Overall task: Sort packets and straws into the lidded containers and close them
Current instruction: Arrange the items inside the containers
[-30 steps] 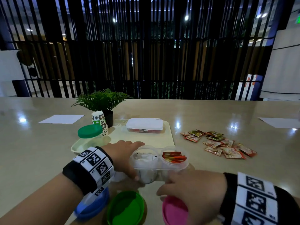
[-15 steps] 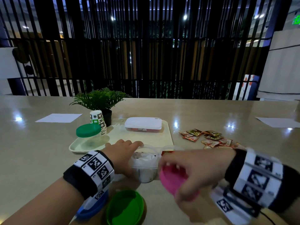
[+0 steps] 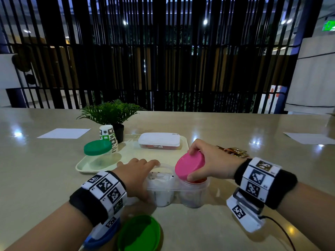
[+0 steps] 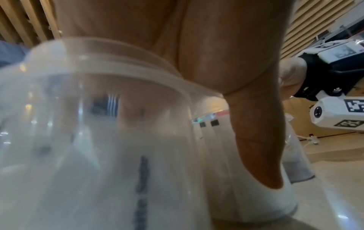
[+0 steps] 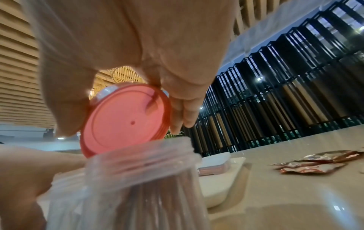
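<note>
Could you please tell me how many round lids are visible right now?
4: a pink lid in the right hand, a green lid and a blue lid near the table's front edge, and a dark green lid on the tray jar. The blue one is mostly hidden.

Head view: from above and behind both forearms, facing forward and down over the surface (image 3: 235, 131) toward the slatted screen (image 3: 163, 60); takes in both wrists.

Left wrist view: low, very close, lens almost against the clear twin container (image 4: 118, 140); blurred. Looks right toward the other wrist's camera housing (image 4: 334, 115).

Right wrist view: low, looks up along the fingers (image 5: 185, 109) at the pink lid (image 5: 126, 121).

Shared by all three: the clear twin container.
</note>
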`<state>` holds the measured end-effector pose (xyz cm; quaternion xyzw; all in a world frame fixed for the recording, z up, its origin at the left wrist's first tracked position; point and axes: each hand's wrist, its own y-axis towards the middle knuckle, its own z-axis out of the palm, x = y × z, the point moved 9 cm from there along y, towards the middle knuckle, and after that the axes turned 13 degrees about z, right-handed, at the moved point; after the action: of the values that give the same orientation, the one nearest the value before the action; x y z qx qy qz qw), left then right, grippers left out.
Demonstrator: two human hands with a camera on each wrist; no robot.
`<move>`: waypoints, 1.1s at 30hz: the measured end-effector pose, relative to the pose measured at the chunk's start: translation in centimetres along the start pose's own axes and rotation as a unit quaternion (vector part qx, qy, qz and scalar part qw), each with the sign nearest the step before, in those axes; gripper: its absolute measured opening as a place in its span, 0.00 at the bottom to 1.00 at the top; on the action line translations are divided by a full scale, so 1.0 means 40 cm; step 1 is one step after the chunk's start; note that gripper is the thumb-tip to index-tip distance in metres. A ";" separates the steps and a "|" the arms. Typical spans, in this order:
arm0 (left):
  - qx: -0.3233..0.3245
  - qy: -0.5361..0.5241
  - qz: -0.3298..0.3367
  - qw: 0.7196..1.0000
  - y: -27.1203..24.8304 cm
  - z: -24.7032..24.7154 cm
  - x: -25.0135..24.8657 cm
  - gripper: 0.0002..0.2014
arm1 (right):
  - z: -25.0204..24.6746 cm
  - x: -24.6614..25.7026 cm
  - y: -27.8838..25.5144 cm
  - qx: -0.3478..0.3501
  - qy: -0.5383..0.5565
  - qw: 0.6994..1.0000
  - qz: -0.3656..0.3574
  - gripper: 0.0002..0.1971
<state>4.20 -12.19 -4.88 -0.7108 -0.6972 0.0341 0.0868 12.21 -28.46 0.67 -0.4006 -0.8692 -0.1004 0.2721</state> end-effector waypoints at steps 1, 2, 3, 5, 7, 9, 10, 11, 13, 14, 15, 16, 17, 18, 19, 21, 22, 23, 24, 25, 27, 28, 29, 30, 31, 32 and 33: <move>-0.002 -0.002 0.000 1.000 0.001 0.000 0.001 0.54 | 0.007 -0.006 0.000 0.012 -0.011 1.000 0.003 0.33; -0.003 -0.003 0.001 1.000 0.002 0.000 0.002 0.54 | 0.017 -0.013 0.001 0.028 -0.027 0.999 0.007 0.36; -0.003 -0.004 0.001 1.000 0.002 0.000 0.003 0.54 | 0.025 -0.019 0.001 0.044 -0.045 0.998 0.011 0.39; 0.000 -0.005 0.001 1.000 0.002 -0.001 0.001 0.54 | 0.036 -0.028 0.000 0.064 -0.088 0.994 0.020 0.43; 0.004 -0.007 0.002 1.000 0.000 -0.001 -0.002 0.54 | 0.039 -0.026 0.000 0.063 -0.136 0.989 0.014 0.44; 0.006 -0.009 0.001 1.000 -0.001 0.000 -0.002 0.54 | 0.046 -0.015 -0.001 0.069 -0.167 0.984 0.001 0.45; 0.006 -0.009 0.001 1.000 -0.001 0.000 -0.001 0.54 | 0.052 -0.012 -0.002 0.079 -0.179 0.981 -0.004 0.45; 0.005 -0.008 0.000 1.000 0.000 0.001 -0.001 0.54 | 0.058 -0.009 -0.002 0.089 -0.192 0.977 -0.008 0.46; 0.006 -0.007 -0.002 1.000 0.001 0.002 0.000 0.54 | 0.062 -0.005 0.000 0.091 -0.225 0.970 -0.007 0.46; 0.007 -0.007 -0.003 1.000 0.001 0.002 0.000 0.55 | 0.062 -0.005 0.002 0.085 -0.241 0.967 0.000 0.46; 0.008 -0.006 -0.004 1.000 0.001 0.002 0.000 0.55 | 0.063 -0.006 0.004 0.076 -0.256 0.964 0.011 0.46; 0.008 -0.006 -0.004 1.000 0.001 0.002 0.000 0.55 | 0.065 -0.006 0.002 0.066 -0.271 0.960 0.022 0.45; 0.007 -0.006 -0.004 1.000 0.001 0.001 0.000 0.55 | 0.067 -0.006 0.002 0.052 -0.287 0.956 0.029 0.44; 0.006 -0.006 -0.003 1.000 0.001 0.001 0.000 0.55 | 0.067 -0.006 0.000 0.036 -0.304 0.951 0.033 0.42; 0.004 -0.006 -0.002 1.000 0.001 0.000 -0.001 0.55 | 0.064 -0.006 -0.002 0.022 -0.319 0.947 0.033 0.42; 0.003 -0.003 0.000 1.000 -0.002 -0.002 -0.002 0.55 | 0.055 -0.006 -0.006 0.018 -0.321 0.946 0.032 0.42; 0.002 0.000 0.001 1.000 -0.004 -0.004 -0.003 0.55 | 0.047 -0.012 -0.007 0.028 -0.312 0.949 0.040 0.42; 0.003 0.003 0.001 1.000 -0.005 -0.005 -0.004 0.55 | 0.037 -0.022 -0.005 0.041 -0.301 0.951 0.053 0.41; 0.005 0.004 0.001 1.000 -0.006 -0.006 -0.006 0.55 | 0.027 -0.031 -0.006 0.054 -0.295 0.952 0.068 0.39; 0.006 0.006 0.000 1.000 -0.006 -0.006 -0.008 0.55 | 0.018 -0.039 -0.007 0.065 -0.291 0.951 0.078 0.37; 0.007 0.008 -0.003 1.000 -0.006 -0.007 -0.008 0.55 | 0.016 -0.042 -0.013 0.094 -0.274 0.954 0.081 0.37; 0.008 0.008 -0.004 1.000 -0.006 -0.007 -0.008 0.55 | 0.026 -0.032 -0.019 0.118 -0.257 0.957 0.069 0.39; 0.009 0.008 -0.005 1.000 -0.006 -0.006 -0.008 0.55 | 0.041 -0.014 -0.027 0.143 -0.237 0.960 0.051 0.42; 0.009 0.006 -0.004 1.000 -0.006 -0.006 -0.008 0.55 | 0.052 0.004 -0.032 0.159 -0.228 0.960 0.035 0.44; 0.008 0.005 -0.003 1.000 -0.005 -0.006 -0.009 0.54 | 0.058 0.018 -0.029 0.156 -0.228 0.961 0.021 0.43; 0.006 0.003 -0.001 1.000 -0.005 -0.007 -0.010 0.54 | 0.056 0.029 -0.023 0.139 -0.236 0.962 0.010 0.40; 0.005 0.001 -0.001 1.000 -0.005 -0.008 -0.010 0.54 | 0.053 0.033 -0.014 0.118 -0.247 0.962 0.009 0.37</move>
<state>4.06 -12.63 -4.56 -0.7096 -0.6977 0.0365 0.0913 10.24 -27.16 -0.34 -0.3858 -0.9114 0.1073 0.0948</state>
